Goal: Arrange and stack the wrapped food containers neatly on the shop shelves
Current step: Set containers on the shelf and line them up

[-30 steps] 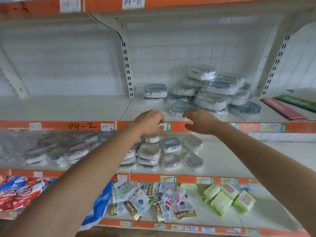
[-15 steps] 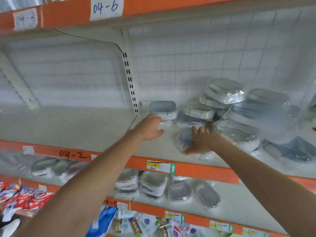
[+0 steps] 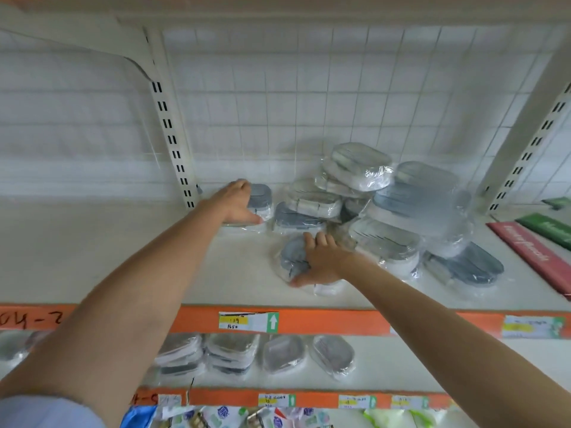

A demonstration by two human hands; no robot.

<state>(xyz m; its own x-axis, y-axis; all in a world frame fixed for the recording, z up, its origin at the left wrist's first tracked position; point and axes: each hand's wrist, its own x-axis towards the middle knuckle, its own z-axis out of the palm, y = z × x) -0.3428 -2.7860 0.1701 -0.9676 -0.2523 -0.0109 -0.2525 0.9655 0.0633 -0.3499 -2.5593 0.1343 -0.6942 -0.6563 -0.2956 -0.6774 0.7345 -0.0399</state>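
My right hand (image 3: 321,264) grips the grey container (image 3: 293,257) at centre frame; my left hand (image 3: 238,202), up-left, clasps the corner container (image 3: 261,199).

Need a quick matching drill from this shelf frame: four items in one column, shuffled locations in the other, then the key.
Items
1. left hand
2. right hand
3. red flat pack
4. price tag with green arrow

Places
A. on the orange shelf edge
B. on the grey container lying alone near the front of the shelf
C. far right of the shelf, beside a green pack
D. on the container next to the slotted upright

Pairs: 1-D, 2-B, 3-C, 4-A
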